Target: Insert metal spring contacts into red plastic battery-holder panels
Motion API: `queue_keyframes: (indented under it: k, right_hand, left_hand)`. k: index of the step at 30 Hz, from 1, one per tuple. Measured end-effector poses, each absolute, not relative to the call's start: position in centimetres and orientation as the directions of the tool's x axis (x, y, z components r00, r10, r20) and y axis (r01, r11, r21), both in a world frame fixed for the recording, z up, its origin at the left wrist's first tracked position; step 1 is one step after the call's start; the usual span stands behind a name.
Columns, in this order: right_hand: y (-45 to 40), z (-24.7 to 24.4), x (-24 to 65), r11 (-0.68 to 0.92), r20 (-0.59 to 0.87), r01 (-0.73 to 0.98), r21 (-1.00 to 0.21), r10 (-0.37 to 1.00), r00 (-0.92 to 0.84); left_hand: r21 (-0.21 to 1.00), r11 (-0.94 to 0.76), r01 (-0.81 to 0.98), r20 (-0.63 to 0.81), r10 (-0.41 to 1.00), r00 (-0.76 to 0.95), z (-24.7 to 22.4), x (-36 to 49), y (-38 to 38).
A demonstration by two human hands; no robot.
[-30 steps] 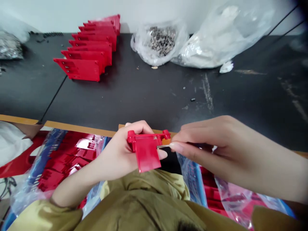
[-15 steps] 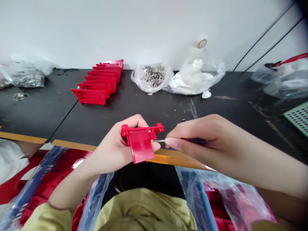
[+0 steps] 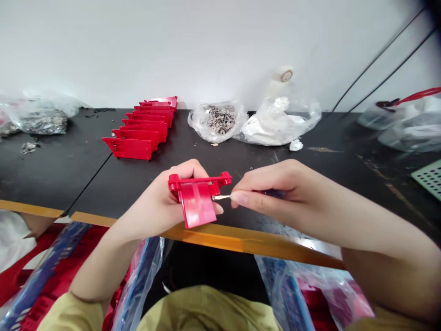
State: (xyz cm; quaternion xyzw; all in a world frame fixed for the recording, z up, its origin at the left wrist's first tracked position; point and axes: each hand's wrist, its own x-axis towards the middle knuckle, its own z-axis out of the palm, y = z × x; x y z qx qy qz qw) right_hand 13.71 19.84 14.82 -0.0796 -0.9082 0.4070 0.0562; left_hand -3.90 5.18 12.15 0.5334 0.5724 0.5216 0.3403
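Note:
My left hand (image 3: 165,193) is closed around a red plastic part (image 3: 198,202), holding it above the table's front edge. The part has a flat, glossy panel and a crossbar with a round boss at either end. In my right hand (image 3: 275,193) is a thin metal-tipped tool with a dark handle (image 3: 274,193), pinched between thumb and fingers. Its slim shaft (image 3: 222,197) reaches to the right side of the red part, beside my left fingertip. What exactly the tip touches is too small to make out.
Several similar red parts (image 3: 132,148) stand in a row on the black table (image 3: 193,158). Behind are a bag of small metal clips (image 3: 220,120), a white plastic bag (image 3: 275,126) and another bag of metal pieces (image 3: 44,122). Blue crates (image 3: 132,287) with red parts stand below the orange edge.
Both hands, with the red part and the tool, have shifted slightly left. The view has tilted up a little, so the table items appear lower. Both grips stay the same.

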Motion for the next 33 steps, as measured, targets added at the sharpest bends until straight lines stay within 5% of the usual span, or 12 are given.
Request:
queue_keyframes:
  k: [12, 19, 24, 28, 33]
  right_hand:
    - [20.1, 14.4, 13.0, 0.665, -0.017, 0.159, -0.73, 0.214, -0.977]
    - [21.1, 14.1, 13.7, 0.586, 0.05, 0.189, -0.788, 0.367, -0.929]
    - [22.0, 11.9, 12.5, 0.484, 0.003, 0.169, -0.858, 0.335, -0.942]
    - [22.3, 10.9, 11.5, 0.41, 0.012, 0.13, -0.903, 0.325, -0.946]
    - [21.9, 11.2, 11.1, 0.505, 0.064, 0.15, -0.85, 0.381, -0.922]
  left_hand:
    - [0.962, -0.133, 0.24, 0.192, 0.951, -0.243, 12.2, -4.1, 6.1]
    - [0.985, -0.013, -0.172, -0.019, 0.983, -0.181, 9.5, -6.0, 7.6]
    - [0.938, 0.107, -0.329, -0.152, 0.982, -0.115, 7.2, -7.1, 9.2]
    - [0.959, 0.039, -0.28, -0.092, 0.98, -0.178, 7.0, -7.2, 9.7]
    - [0.991, -0.021, -0.129, 0.004, 0.991, -0.135, 8.1, -7.6, 9.2]
